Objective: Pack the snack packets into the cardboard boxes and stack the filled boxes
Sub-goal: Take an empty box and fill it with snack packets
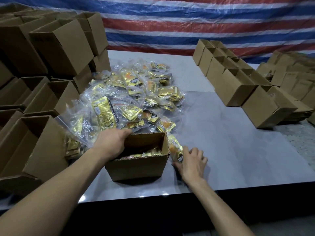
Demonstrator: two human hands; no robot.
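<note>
An open cardboard box (139,166) stands on the grey table near the front edge, with gold packets low inside it. My left hand (110,143) grips the box's far-left rim, fingers curled over the edge. Just right of the box, my right hand (190,160) holds a clear bag of gold and orange snack packets (177,149) against the box's right wall. A big heap of bagged snack packets (129,96) lies behind the box.
Open cardboard boxes (42,103) are stacked along the left side. A row of open boxes (238,86) runs along the right, with flat cardboard (296,82) beyond it. A striped tarp (187,23) hangs behind. The dark table edge (170,198) runs in front.
</note>
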